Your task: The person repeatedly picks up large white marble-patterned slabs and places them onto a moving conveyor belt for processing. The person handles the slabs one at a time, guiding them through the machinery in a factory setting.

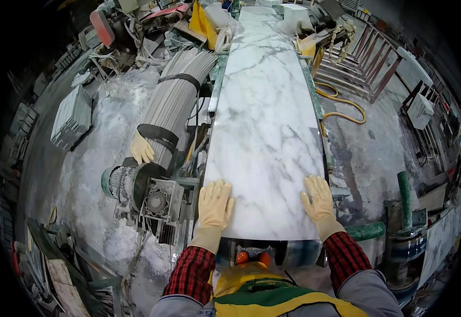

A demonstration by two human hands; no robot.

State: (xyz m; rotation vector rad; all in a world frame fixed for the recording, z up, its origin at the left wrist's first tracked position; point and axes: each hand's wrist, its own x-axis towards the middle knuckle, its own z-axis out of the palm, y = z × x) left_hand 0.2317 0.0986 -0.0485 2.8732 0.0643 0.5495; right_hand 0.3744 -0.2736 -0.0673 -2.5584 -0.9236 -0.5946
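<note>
A long white marble slab (267,127) with grey veins stretches away from me, its near edge just in front of my body. My left hand (214,206), in a cream rubber glove, lies flat at the slab's near left edge with the fingers pointing forward. At the near right edge my right hand (317,199) rests in the same kind of glove, fingers extended and thumb toward the middle. Neither hand is wrapped around anything. Below the slab's near end, part of a roller (300,254) shows.
Left of the slab stand a motor with a gearbox (157,202) and a strapped bundle of thin grey strips (180,84), a spare glove (141,148) beside it. A stack of pale slabs (72,117) sits farther left. To the right are a yellow hose (347,115), a reddish metal rack (370,63) and a green pipe (365,231).
</note>
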